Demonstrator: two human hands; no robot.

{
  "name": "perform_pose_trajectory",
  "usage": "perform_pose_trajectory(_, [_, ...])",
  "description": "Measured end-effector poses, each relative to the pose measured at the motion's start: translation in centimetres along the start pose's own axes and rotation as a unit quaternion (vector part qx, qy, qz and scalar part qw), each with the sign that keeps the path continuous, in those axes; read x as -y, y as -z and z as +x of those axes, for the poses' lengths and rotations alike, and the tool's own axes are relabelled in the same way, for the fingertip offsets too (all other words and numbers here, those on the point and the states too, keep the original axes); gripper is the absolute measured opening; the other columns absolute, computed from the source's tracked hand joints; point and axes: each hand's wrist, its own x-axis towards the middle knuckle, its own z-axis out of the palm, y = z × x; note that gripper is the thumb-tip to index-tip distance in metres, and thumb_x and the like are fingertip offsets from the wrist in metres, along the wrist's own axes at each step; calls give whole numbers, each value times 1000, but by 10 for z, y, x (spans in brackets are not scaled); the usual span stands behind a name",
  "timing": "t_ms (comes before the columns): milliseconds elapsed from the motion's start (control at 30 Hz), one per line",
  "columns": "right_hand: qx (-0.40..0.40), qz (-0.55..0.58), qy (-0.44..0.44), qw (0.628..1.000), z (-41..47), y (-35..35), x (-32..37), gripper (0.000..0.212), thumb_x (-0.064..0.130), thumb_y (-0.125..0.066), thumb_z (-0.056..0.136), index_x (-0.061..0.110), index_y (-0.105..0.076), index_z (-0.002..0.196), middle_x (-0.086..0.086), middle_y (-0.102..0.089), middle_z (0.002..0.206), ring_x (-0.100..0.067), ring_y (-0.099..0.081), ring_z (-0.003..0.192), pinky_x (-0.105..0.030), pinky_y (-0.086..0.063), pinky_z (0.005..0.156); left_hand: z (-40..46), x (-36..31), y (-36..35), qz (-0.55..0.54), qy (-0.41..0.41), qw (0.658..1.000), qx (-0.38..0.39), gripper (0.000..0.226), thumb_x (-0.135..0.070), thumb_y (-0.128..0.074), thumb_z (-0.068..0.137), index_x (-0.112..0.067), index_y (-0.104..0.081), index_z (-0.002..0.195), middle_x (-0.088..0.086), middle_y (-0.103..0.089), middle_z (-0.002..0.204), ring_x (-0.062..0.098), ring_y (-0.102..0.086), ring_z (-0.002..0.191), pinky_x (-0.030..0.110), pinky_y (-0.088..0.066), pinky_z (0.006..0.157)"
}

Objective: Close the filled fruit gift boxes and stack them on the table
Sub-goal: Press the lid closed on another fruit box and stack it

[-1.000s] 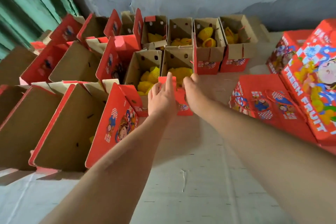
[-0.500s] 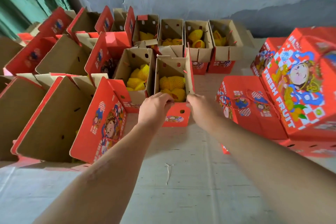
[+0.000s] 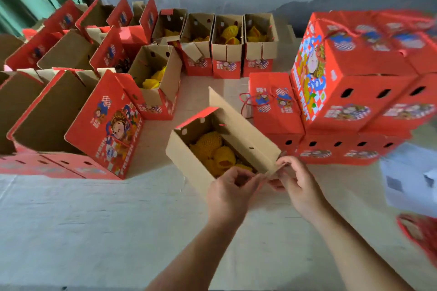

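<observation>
Box (image 3: 227, 146) nearer, both hands (image 3: 227, 194) gripping.

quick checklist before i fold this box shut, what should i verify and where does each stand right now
1. Fruit sits below the rim: ok, the netted fruit lies low inside the box.
2. Both hands on the near end: ok, the left hand and right hand pinch the near flaps.
3. Flaps free to fold: ok, the long flap stands open with nothing on it.
4. Room around the box: ok, it stands apart from the open boxes and the stack.
5. Spot on the stack for it: cannot tell, the stack's top is blurred.
</observation>
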Motion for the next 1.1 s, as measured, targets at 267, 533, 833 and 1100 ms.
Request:
perform_pose_trajectory(267, [-113, 128, -138, 976, -27, 80, 18, 20, 36, -58, 100, 48, -60, 116, -4, -67, 127, -33, -70, 109, -44, -62, 76, -46, -48, -69, -49, -40, 962, 266, 54, -45, -62, 102, -29, -48, 152, -13, -65, 137, 1, -62, 121, 34, -54, 105])
perform_pose_trajectory(533, [-28, 89, -108, 990, -59, 34, 24, 40, 56, -59, 81, 70, -59, 118, 40, -61, 127, 21, -53, 117, -8, -44, 93, 1, -21, 42, 101, -189, 965, -148, 35, -34, -46, 104, -19, -66, 129, -5, -68, 123, 12, -60, 114, 33, -47, 95])
perform_pose_trajectory(833, [-5, -231, -86, 969, -63, -1, 4, 81, 77, -12, 89, 40, -30, 158, -1, -13, 168, -17, -10, 154, -42, -7, 122, -1, 51, 63, 334, -4, 942, 28, 41, -44, -30, 109, -31, -38, 147, 10, -49, 123, 40, -62, 95, 51, -55, 83])
perform_pose_trajectory(1100, [-54, -272, -27, 960, -26, 8, -14, 50, 18, -69, 96, 8, -45, 139, -20, -39, 135, -44, -45, 123, -47, -40, 101, 17, 57, 69, 409, 73, 909, 40, 68, -65, -45, 100, -24, -21, 149, 15, -70, 115, 38, -70, 101, 40, -48, 74])
